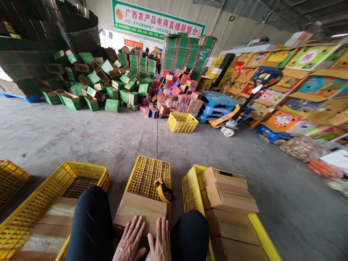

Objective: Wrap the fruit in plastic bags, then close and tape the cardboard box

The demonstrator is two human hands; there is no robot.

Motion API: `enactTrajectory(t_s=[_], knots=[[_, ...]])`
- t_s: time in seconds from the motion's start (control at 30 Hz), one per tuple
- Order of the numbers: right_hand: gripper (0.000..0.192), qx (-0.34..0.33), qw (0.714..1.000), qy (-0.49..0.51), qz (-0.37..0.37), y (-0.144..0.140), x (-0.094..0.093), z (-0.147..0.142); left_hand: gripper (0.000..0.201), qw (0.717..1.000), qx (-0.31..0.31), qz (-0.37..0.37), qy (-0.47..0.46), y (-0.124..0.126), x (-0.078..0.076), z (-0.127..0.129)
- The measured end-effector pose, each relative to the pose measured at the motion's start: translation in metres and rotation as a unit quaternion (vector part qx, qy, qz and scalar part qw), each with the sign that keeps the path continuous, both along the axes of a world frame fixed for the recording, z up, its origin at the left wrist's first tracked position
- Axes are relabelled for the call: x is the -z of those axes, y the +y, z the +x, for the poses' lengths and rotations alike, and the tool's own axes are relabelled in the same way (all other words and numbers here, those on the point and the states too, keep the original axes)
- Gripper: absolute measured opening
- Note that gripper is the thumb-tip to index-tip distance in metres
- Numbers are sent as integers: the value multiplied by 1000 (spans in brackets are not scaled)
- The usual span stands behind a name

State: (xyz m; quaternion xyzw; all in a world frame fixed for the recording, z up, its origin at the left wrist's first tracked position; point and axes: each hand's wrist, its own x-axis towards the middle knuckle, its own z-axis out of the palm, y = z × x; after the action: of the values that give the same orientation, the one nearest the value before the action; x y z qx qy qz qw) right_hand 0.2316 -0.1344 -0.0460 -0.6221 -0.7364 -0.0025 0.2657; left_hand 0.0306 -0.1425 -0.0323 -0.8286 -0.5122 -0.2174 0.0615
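Note:
My left hand (129, 240) and my right hand (160, 241) lie flat, fingers spread, on the near edge of a closed brown cardboard box (140, 211). The box rests on an upturned yellow plastic crate (149, 174) between my knees. A yellow tape dispenser (164, 191) lies on the crate just beyond the box's right corner. Neither hand grips anything.
A yellow crate (81, 174) at left holds taped boxes; another yellow crate (190, 188) at right is stacked with brown boxes (228, 192). Further off on the concrete floor stand a small yellow basket (182, 122), a pallet jack (231, 121), and piles of green boxes (103, 83) and red boxes (176, 96).

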Motion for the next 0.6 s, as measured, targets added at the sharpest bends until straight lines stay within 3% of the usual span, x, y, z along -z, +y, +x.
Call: enactTrajectory(t_s=[0.17, 0.33, 0.5, 0.6], knots=[[71, -67, 997, -34, 15, -5, 8, -30, 72, 1000, 1, -13, -12, 5, -2, 1], [68, -58, 998, -27, 27, -3, -5, -53, 74, 998, 10, -55, -39, 14, -8, -10], [60, -95, 994, -48, -11, 1, -21, -23, 67, 997, -44, -45, -40, 16, -11, -22], [61, -52, 996, -60, -35, 2, -24, 4, 61, 991, -109, -50, -52, 18, -9, -34]])
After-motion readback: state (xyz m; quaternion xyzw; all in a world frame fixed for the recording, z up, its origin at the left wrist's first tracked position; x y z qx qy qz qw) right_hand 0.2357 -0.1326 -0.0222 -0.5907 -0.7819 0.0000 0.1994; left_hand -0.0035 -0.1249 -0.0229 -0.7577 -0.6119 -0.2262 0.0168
